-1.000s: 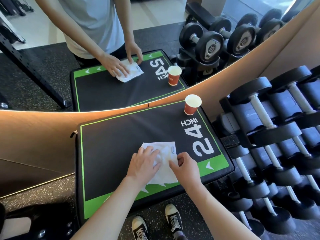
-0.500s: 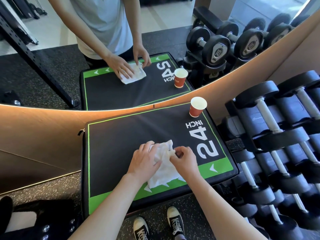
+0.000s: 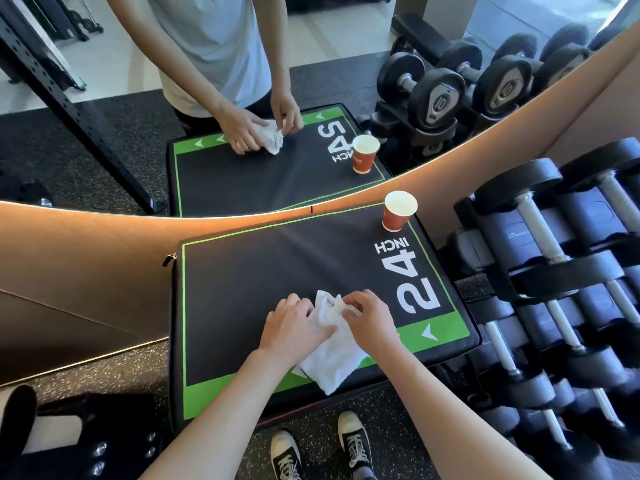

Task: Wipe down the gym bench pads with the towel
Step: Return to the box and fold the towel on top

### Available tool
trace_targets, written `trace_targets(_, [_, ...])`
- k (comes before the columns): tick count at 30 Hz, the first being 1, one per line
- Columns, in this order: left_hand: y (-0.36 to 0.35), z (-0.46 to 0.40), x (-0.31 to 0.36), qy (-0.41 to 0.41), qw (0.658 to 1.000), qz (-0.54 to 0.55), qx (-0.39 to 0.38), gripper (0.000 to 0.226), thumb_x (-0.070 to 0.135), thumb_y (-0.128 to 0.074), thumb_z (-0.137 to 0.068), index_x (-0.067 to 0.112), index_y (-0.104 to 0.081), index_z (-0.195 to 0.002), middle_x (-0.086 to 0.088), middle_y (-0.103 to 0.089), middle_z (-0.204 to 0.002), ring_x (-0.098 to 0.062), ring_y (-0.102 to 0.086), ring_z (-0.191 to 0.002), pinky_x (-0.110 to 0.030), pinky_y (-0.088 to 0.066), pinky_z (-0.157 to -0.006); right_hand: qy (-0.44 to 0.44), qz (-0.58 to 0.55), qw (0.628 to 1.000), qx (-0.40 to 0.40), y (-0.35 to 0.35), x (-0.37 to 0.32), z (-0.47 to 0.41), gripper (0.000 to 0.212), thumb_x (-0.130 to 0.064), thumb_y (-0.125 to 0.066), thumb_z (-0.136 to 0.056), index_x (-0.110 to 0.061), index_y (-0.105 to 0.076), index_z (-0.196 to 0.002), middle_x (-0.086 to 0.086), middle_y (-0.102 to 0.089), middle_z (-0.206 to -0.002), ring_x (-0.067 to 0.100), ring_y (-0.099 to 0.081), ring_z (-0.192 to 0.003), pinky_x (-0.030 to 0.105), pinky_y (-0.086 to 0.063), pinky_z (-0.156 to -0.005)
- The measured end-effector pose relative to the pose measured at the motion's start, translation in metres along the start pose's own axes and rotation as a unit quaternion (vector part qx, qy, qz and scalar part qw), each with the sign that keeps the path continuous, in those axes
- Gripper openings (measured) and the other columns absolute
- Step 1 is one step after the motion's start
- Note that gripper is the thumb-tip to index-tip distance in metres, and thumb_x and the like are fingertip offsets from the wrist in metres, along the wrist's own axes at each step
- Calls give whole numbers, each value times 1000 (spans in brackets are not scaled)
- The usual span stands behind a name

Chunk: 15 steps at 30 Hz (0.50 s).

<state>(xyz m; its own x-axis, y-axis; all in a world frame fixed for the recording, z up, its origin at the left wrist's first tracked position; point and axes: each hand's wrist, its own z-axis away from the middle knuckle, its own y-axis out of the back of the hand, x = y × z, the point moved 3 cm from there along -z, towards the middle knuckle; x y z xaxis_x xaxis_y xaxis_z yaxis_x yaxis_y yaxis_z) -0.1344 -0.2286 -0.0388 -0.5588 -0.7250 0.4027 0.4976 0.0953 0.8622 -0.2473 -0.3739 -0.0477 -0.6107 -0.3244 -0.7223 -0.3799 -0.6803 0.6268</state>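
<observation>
Both hands bunching towel [image 3: 332, 355] on pad [image 3: 242, 292].

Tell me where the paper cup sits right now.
In the head view, the paper cup stands upright on the pad's far right corner, beside the "24 INCH" print, near the mirror.
</observation>
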Motion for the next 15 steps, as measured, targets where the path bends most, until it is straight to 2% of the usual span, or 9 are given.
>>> trace_targets(3, [5, 0, -1, 28, 985, 168, 20, 45, 59, -75, -85, 25, -46, -93, 10, -53, -98, -14, -54, -89, -33, -43, -72, 43, 5, 998, -37, -7, -13, -8, 28, -1, -61, -96, -20, -75, -112, -7, -64, -104, 12, -61, -93, 19, -45, -79])
trace_targets(5, [7, -1, -5, 21, 975, 214, 48, 37, 45, -77, -88, 26, -46, -95, 13, -53, -103, -14, -57, -94, -32, -44, -74, 69, 37, 995, -55, -11, -22, -14, 45, 7, -54, -90, -22, -76, -116, -8, -67, -106, 13, -63, -97, 18, -42, -75])
trace_targets(7, [10, -4, -13, 4, 974, 215, 71, 29, 32, -76, -90, 28, -50, -104, 16, -54, -116, -13, -55, -110, -31, -47, -87, 74, 53, 993, -77, -14, -29, -21, 58, 10, -46, -84, -25, -76, -121, -10, -70, -111, 11, -62, -100, 15, -41, -75])
trace_targets(8, [13, -6, -17, -1, 974, 214, 70, 32, 28, -73, -91, 30, -52, -114, 15, -53, -124, -11, -53, -115, -31, -47, -93, 72, 52, 992, -89, -15, -33, -24, 62, 11, -44, -83, -26, -75, -123, -11, -71, -115, 9, -61, -102, 15, -44, -79])
trace_targets(10, [16, -11, -25, -14, 979, 201, 30, 52, 23, -68, -96, 37, -47, -141, 13, -50, -133, -6, -48, -117, -33, -46, -102, 80, 48, 991, -96, -17, -41, -28, 63, 10, -44, -83, -25, -73, -127, -8, -71, -121, 11, -65, -108, 23, -51, -91])
trace_targets(11, [16, -14, -28, -23, 983, 183, 5, 58, 21, -65, -98, 39, -44, -149, 14, -49, -133, -5, -48, -116, -35, -45, -104, 89, 49, 991, -90, -17, -44, -30, 61, 10, -45, -83, -22, -72, -127, -6, -70, -121, 14, -66, -109, 28, -53, -94])
trace_targets(13, [14, -21, -31, -58, 990, 128, -11, 54, 19, -61, -101, 38, -49, -150, 19, -55, -129, -9, -48, -121, -40, -47, -105, 104, 64, 990, -64, -14, -43, -33, 55, 10, -49, -84, -18, -71, -125, -3, -67, -116, 18, -66, -106, 32, -53, -95])
trace_targets(15, [13, -26, -32, -80, 994, 71, -3, 40, 23, -57, -103, 37, -58, -140, 18, -59, -120, -16, -46, -122, -44, -46, -100, 105, 97, 989, -39, -9, -33, -31, 45, 5, -55, -86, -18, -72, -120, -4, -63, -111, 19, -63, -103, 35, -52, -94])
